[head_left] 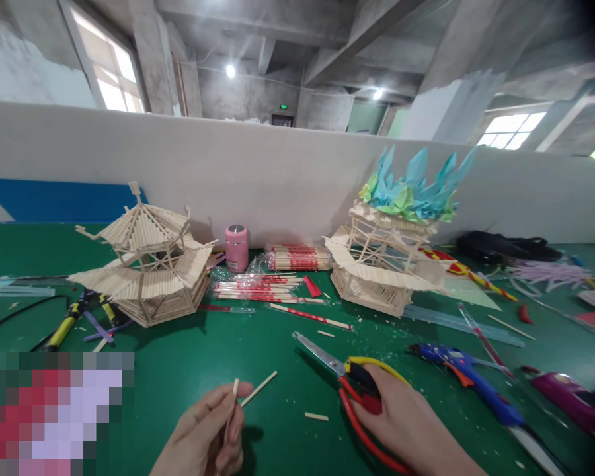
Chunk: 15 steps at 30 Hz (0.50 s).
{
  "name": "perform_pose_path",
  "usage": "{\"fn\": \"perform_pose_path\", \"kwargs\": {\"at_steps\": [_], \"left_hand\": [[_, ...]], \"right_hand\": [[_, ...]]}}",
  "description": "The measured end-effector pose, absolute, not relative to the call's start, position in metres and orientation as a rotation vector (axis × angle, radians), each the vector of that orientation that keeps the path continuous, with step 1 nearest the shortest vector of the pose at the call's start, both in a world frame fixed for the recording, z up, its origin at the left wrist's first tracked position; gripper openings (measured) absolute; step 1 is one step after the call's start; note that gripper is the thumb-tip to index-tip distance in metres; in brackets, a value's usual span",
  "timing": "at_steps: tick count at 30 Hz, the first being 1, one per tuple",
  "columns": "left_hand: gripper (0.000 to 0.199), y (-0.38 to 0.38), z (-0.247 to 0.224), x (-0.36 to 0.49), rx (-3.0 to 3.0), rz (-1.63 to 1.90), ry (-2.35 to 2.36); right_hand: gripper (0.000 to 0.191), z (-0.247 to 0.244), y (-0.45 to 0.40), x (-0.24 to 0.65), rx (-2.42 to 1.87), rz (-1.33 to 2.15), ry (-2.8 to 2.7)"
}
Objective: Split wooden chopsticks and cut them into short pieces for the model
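Two thin wooden sticks (260, 387) are pinched in my left hand (213, 430), near the bottom centre; one stands nearly upright, the other slants up to the right. My right hand (401, 413) grips the red and yellow handles of a pair of scissors (327, 357), whose blades point up and left over the green table. A short stick piece (316, 416) lies between the two hands. Behind them stand a wooden stick pavilion (146, 264) at left and another stick model (377, 271) at right, topped with blue and green folded paper.
Packs of sticks in red wrappers (258, 289) and a pink bottle (237, 248) stand between the models. A blue glue gun (469, 377) and a purple one (570, 400) lie at right. Yellow-black tools (64, 325) are at left, with a white partition (277, 178) behind.
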<state>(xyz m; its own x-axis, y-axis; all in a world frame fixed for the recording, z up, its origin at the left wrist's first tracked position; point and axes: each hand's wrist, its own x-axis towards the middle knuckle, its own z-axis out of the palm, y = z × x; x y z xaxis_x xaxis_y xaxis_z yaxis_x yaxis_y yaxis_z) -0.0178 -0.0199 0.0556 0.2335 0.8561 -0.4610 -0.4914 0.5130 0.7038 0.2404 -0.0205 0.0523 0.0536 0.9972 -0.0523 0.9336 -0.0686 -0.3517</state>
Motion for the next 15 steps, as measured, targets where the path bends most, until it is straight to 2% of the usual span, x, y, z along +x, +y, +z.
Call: {"fn": "perform_pose_path", "kwargs": {"at_steps": [5, 9, 11, 15], "left_hand": [[0.028, -0.010, 0.051, -0.022, 0.360, 1.015, 0.871], [0.020, -0.006, 0.053, -0.025, 0.368, 1.082, 0.901], [0.017, -0.004, 0.052, -0.028, 0.371, 1.128, 0.943], [0.011, 0.001, 0.051, -0.038, 0.388, 1.200, 0.990]], "right_hand": [[0.040, 0.039, -0.018, 0.264, -2.117, 0.198, -2.129], [0.029, 0.049, -0.022, 0.251, -1.987, -0.046, -2.140], [0.021, 0.050, -0.022, 0.230, -1.801, 0.056, -2.197], [0.024, 0.040, -0.013, 0.181, -1.459, 0.324, -2.373]]}}
